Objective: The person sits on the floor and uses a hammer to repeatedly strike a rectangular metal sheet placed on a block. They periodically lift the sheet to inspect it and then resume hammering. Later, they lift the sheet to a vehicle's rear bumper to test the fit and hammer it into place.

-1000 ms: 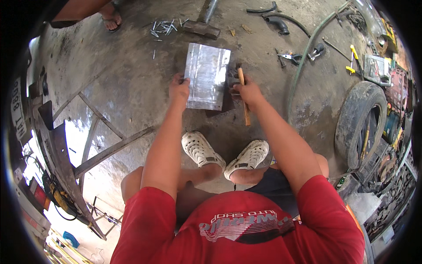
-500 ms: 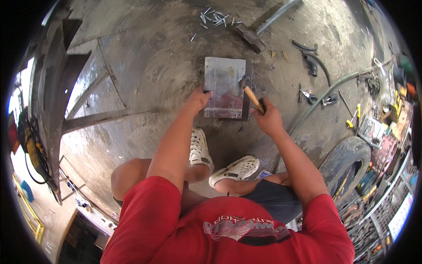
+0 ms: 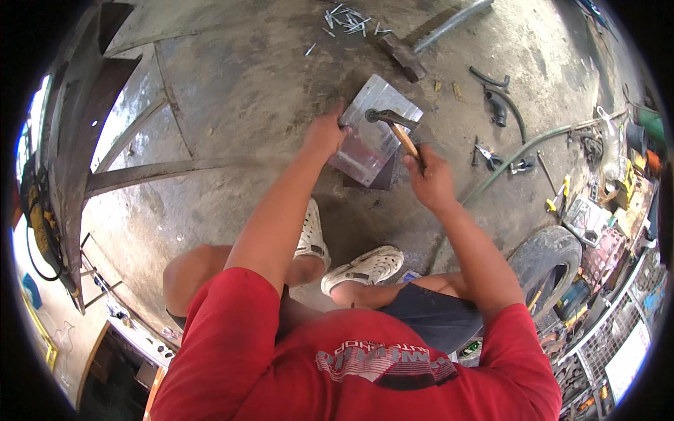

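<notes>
A thin metal sheet [image 3: 369, 146] with small corner holes lies turned at an angle on a dark flat plate [image 3: 377, 182] on the floor. My left hand [image 3: 326, 134] grips the sheet's left edge, its thumb over the top face. Wrapped round the wooden handle of a hammer [image 3: 404, 136] is my right hand [image 3: 430, 177], to the right of the sheet. The hammer's dark head is over the upper middle of the sheet; whether it touches is unclear.
A sledgehammer [image 3: 405, 57] and several silvery pins [image 3: 348, 19] lie beyond the sheet. Black hoses [image 3: 496, 108], pliers [image 3: 486, 153] and a long green hose [image 3: 504, 165] are at right. A tyre [image 3: 546, 261] stands near my right arm; a metal frame [image 3: 133, 180] is at left.
The metal sheet has turned clockwise, baring more of the dark plate at its near end. My left hand moved slightly up with its edge. The hammer head shifted left over the sheet.
</notes>
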Action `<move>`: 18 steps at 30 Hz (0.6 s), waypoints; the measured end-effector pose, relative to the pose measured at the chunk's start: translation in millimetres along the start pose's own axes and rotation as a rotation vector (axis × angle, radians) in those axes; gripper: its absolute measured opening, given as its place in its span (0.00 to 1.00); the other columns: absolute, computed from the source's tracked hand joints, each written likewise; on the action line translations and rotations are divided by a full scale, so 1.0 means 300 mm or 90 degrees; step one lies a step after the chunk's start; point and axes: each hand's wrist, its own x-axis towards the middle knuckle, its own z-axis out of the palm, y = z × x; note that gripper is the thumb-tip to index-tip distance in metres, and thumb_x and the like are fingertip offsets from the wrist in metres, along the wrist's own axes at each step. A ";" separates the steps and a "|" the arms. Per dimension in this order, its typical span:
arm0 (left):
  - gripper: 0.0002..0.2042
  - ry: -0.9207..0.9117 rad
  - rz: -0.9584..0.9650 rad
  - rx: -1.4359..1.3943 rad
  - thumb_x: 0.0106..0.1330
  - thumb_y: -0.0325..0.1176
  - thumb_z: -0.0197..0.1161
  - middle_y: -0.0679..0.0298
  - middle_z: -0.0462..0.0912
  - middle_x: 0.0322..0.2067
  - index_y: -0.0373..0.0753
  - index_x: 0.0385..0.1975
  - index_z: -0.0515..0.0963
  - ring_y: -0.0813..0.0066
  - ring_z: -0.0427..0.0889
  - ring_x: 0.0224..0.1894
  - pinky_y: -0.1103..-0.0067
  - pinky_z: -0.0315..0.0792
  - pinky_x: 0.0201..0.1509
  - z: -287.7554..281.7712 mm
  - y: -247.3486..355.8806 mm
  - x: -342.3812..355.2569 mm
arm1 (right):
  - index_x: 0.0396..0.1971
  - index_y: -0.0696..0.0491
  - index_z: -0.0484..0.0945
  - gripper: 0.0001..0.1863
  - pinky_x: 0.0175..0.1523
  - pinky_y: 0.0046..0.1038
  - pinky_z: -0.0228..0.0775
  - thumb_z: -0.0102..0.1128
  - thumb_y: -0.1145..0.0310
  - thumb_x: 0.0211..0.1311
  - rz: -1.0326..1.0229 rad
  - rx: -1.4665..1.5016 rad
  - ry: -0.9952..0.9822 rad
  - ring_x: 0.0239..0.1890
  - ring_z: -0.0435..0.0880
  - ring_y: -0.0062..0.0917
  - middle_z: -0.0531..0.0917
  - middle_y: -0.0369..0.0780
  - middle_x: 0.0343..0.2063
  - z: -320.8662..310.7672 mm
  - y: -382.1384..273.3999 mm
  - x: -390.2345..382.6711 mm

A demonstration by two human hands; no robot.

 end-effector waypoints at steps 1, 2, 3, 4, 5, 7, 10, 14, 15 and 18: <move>0.44 0.038 -0.022 0.000 0.68 0.52 0.74 0.40 0.84 0.58 0.37 0.78 0.62 0.41 0.83 0.61 0.56 0.78 0.63 -0.014 0.043 0.003 | 0.41 0.57 0.77 0.14 0.40 0.51 0.73 0.65 0.60 0.74 0.028 -0.019 0.008 0.37 0.84 0.58 0.84 0.54 0.30 0.005 0.025 -0.011; 0.44 0.076 -0.044 0.000 0.66 0.52 0.75 0.39 0.83 0.58 0.35 0.77 0.63 0.40 0.83 0.61 0.56 0.78 0.63 -0.027 0.083 0.000 | 0.42 0.56 0.77 0.13 0.41 0.53 0.74 0.65 0.60 0.74 0.056 -0.039 0.015 0.37 0.84 0.58 0.84 0.54 0.30 0.020 0.060 -0.024; 0.45 0.120 -0.070 0.000 0.65 0.52 0.77 0.37 0.83 0.58 0.33 0.76 0.64 0.40 0.83 0.61 0.56 0.79 0.63 -0.041 0.110 0.003 | 0.42 0.55 0.77 0.13 0.42 0.55 0.74 0.65 0.60 0.74 0.078 -0.055 0.021 0.38 0.85 0.58 0.85 0.54 0.31 0.026 0.080 -0.024; 0.44 0.101 -0.104 -0.009 0.64 0.51 0.78 0.38 0.84 0.56 0.31 0.73 0.67 0.42 0.85 0.58 0.57 0.79 0.61 -0.018 0.067 0.007 | 0.44 0.55 0.77 0.13 0.42 0.55 0.74 0.65 0.61 0.73 0.084 -0.060 0.024 0.39 0.85 0.58 0.85 0.54 0.32 0.027 0.076 -0.031; 0.42 0.083 -0.137 -0.018 0.63 0.50 0.79 0.39 0.85 0.54 0.28 0.70 0.69 0.44 0.86 0.55 0.58 0.80 0.60 0.006 0.002 0.004 | 0.45 0.55 0.76 0.12 0.42 0.54 0.75 0.64 0.62 0.73 0.090 -0.065 0.026 0.39 0.85 0.58 0.85 0.54 0.32 0.029 0.071 -0.043; 0.38 0.027 -0.205 -0.159 0.63 0.48 0.81 0.42 0.87 0.50 0.24 0.64 0.75 0.50 0.88 0.49 0.60 0.81 0.55 0.013 -0.060 -0.008 | 0.47 0.55 0.76 0.12 0.43 0.54 0.76 0.64 0.64 0.73 0.070 -0.045 0.052 0.40 0.85 0.58 0.86 0.54 0.34 0.027 0.045 -0.061; 0.34 -0.052 -0.304 -0.427 0.61 0.46 0.82 0.46 0.89 0.48 0.21 0.56 0.80 0.58 0.88 0.46 0.63 0.80 0.51 0.008 -0.115 -0.089 | 0.50 0.56 0.76 0.13 0.44 0.52 0.77 0.64 0.67 0.72 -0.048 0.030 0.105 0.41 0.86 0.56 0.86 0.53 0.38 -0.009 -0.076 -0.064; 0.35 -0.077 -0.322 -0.397 0.59 0.48 0.84 0.46 0.89 0.48 0.21 0.54 0.81 0.57 0.87 0.50 0.61 0.77 0.56 -0.014 -0.123 -0.136 | 0.50 0.57 0.75 0.13 0.41 0.51 0.77 0.63 0.68 0.72 -0.221 0.030 0.086 0.38 0.86 0.54 0.85 0.53 0.38 0.022 -0.072 -0.060; 0.35 -0.078 -0.314 -0.380 0.59 0.49 0.84 0.46 0.89 0.47 0.21 0.53 0.82 0.57 0.87 0.49 0.60 0.77 0.55 -0.024 -0.109 -0.155 | 0.49 0.57 0.75 0.12 0.40 0.51 0.77 0.63 0.68 0.72 -0.254 0.007 0.061 0.36 0.86 0.54 0.85 0.53 0.37 0.063 -0.021 -0.054; 0.33 0.008 -0.295 -0.336 0.59 0.50 0.83 0.49 0.90 0.42 0.23 0.50 0.84 0.60 0.87 0.44 0.61 0.78 0.52 -0.020 -0.057 -0.173 | 0.48 0.56 0.75 0.11 0.39 0.49 0.78 0.64 0.69 0.71 0.070 -0.237 -0.154 0.33 0.86 0.52 0.84 0.50 0.31 0.152 0.082 0.010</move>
